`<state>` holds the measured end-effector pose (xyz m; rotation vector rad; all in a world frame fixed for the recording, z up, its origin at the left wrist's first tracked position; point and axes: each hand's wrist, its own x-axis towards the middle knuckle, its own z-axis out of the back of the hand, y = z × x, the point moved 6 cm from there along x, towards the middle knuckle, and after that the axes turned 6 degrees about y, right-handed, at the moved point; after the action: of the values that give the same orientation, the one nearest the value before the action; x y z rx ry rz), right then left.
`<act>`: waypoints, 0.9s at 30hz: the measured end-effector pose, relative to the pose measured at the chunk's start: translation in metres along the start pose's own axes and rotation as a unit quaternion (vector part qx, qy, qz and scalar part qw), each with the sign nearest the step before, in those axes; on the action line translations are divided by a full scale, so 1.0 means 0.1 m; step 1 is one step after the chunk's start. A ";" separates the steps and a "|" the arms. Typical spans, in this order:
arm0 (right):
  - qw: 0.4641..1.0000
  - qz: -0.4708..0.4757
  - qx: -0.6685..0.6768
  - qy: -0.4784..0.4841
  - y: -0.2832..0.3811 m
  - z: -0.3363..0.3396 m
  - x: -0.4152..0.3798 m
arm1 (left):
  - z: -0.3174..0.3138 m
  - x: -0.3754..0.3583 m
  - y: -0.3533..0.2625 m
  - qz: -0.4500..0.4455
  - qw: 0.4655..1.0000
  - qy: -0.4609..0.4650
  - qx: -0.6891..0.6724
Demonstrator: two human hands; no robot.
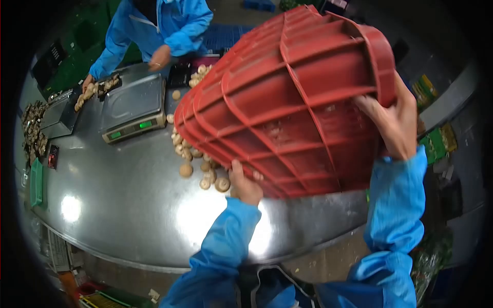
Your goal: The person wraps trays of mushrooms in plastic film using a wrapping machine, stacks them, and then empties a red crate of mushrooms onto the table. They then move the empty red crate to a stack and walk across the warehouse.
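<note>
A large red plastic crate (257, 102) is tilted over the metal table, its ribbed outside facing me. My right hand (393, 120) grips the crate's raised end at the upper right, thumb on the near side. Lower down, my left hand (245, 185) holds the crate's bottom edge, its thumb on the outside and the other fingers hidden. Loose round mushrooms (186, 170) lie on the table along the crate's low left side, and more mushrooms (197, 77) show behind it. The crate's inside is out of sight.
A weighing scale (134, 105) with green displays stands left of the crate. Across the metal table (128, 190), a person in a blue jacket (154, 31) reaches toward mushrooms beside a metal tray (60, 115). A dark heap (33, 131) and a green basket (36, 182) are at far left.
</note>
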<state>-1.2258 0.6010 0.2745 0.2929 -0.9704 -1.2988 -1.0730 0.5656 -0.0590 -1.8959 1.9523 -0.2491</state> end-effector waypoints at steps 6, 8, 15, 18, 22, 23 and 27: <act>0.985 0.068 -0.159 0.002 -0.03 -0.22 0.20 | 0.02 0.11 0.44 0.058 0.998 0.014 -0.035; 0.976 0.045 -0.212 0.029 -0.18 -0.24 0.41 | -0.03 0.07 0.56 0.060 0.997 0.022 -0.044; 0.994 0.008 -0.093 0.063 -0.15 -0.18 0.43 | -0.16 -0.08 0.42 0.031 0.996 0.047 -0.072; 0.991 0.014 -0.129 0.029 -0.26 -0.04 0.39 | -0.14 -0.05 0.47 0.031 0.996 0.052 -0.067; 0.990 0.024 -0.139 0.003 -0.37 0.12 0.30 | -0.21 -0.08 0.59 0.034 0.996 0.071 -0.050; 0.991 0.019 -0.135 0.000 -0.40 0.19 0.27 | -0.25 -0.11 0.61 0.036 0.996 0.073 -0.032; 0.995 0.012 -0.095 -0.010 -0.56 0.43 0.12 | -0.38 -0.15 0.64 0.026 0.996 0.087 0.001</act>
<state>-1.2953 0.5874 0.2676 0.1215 -0.8574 -1.3632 -1.1476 0.5783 -0.0478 -1.8747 2.1088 -0.4153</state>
